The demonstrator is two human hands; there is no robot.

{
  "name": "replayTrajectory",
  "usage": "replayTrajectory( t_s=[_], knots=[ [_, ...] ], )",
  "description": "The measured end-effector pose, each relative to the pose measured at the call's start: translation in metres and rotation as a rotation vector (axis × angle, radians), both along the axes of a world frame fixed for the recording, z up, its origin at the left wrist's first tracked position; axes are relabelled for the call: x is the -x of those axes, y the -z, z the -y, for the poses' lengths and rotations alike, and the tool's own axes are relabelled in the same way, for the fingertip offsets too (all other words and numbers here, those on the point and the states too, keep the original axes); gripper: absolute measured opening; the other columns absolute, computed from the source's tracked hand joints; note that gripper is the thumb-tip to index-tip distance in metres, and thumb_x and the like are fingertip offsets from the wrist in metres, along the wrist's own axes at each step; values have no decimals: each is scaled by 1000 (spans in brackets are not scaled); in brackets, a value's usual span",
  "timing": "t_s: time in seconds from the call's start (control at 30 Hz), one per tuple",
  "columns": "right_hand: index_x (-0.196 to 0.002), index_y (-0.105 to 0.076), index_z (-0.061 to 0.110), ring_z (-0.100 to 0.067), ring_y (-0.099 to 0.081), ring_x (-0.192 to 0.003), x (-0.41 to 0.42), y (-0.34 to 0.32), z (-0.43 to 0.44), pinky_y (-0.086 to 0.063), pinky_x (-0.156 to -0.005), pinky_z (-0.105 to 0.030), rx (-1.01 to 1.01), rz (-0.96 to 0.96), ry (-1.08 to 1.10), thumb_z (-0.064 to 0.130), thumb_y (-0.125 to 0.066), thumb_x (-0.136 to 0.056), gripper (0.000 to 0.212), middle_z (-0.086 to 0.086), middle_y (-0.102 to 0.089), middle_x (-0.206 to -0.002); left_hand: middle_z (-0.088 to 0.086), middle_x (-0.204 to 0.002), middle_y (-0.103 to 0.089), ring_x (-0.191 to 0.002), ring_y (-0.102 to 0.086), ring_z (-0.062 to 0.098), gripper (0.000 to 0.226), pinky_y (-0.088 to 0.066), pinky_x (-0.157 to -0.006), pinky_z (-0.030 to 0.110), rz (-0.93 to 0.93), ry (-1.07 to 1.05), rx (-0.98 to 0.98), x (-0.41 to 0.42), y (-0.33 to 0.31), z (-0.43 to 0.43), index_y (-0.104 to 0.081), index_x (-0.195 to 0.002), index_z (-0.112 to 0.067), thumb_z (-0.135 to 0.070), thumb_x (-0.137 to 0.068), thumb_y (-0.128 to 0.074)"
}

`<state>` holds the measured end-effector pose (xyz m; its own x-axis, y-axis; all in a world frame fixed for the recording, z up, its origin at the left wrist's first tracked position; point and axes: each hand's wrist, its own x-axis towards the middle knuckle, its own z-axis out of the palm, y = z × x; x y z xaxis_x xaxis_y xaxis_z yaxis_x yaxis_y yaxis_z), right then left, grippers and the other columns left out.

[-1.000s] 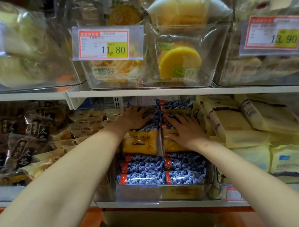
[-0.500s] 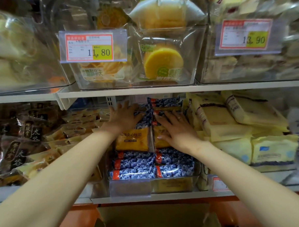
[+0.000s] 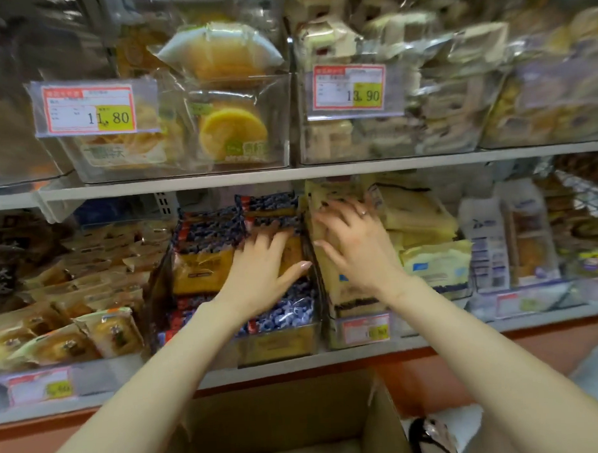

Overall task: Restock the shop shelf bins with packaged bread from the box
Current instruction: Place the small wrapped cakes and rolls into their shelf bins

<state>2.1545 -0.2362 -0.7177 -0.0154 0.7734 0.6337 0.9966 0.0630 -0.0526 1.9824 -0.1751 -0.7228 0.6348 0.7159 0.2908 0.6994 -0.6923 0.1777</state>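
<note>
At a white shelf (image 3: pixel 433 341), the left hand (image 3: pixel 262 270) is pressing open-palmed on glossy blueberry-print packets (image 3: pixel 207 230) beneath; the right hand (image 3: pixel 358 247), fingers spread, on pale packets (image 3: pixel 424 217).

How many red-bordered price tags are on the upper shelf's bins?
2: the 11.80 tag on the yellow-cake bin, and the 13.90 tag on the neighbouring bin to its right. The blurred far-right bin may carry another.

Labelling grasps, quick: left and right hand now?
Left hand: open, flat on the blueberry bread packs.
Right hand: open, fingers spread on the pale yellow packs.
</note>
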Motion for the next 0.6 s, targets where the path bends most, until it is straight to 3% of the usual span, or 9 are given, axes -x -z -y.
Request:
replayTrajectory(
  t_s=[0.13, 0.2, 0.27, 0.4, 0.6],
  knots=[
    [-126, -58, 19, -40, -54, -109, -43, -5, 13, -42, -95, -58, -32, -82, 250, 41, -54, -83, 48, -16, -61, -118, 9, -142, -35, -124, -39, 31, 62, -36, -100, 40, 7, 68, 0, -43, -3, 16, -27, -143, -24, -51, -91, -46],
    [-137, -48, 23, -42, -45, -120, -63, -4, 19, -32, -103, -59, 82, -131, 381, 38, -64, -82, 59, -20, -51, -131, 10, -143, -33, -126, -39, 33, 63, -38, -101, 41, 18, 68, 23, -63, -3, 21, -28, -143, -23, -49, -90, -50],
    [-146, -32, 29, -39, -32, -132, -82, -3, 27, -24, -110, -53, 239, -198, 486, 42, -62, -85, 69, -17, -34, -147, 12, -146, -30, -128, -38, 35, 64, -39, -101, 44, 33, 56, 71, -81, -2, 22, -27, -143, -24, -48, -89, -53],
    [-146, -30, 34, -39, -32, -133, -108, 1, 38, -28, -110, -47, 320, -319, 425, 35, -58, -89, 64, -10, -22, -156, 12, -148, -26, -118, -49, 35, 63, -46, -94, 40, 21, 42, 110, -103, 0, 25, -29, -143, -27, -38, -88, -57],
    [-142, -41, 32, -36, -37, -132, -127, 0, 33, -38, -106, -44, 270, -371, 332, 10, -57, -83, 65, -4, -31, -153, 12, -146, -32, -116, -51, 32, 54, -48, -92, 38, 13, 33, 25, -110, 2, 24, -40, -138, -23, -27, -88, -58]
  ],
)
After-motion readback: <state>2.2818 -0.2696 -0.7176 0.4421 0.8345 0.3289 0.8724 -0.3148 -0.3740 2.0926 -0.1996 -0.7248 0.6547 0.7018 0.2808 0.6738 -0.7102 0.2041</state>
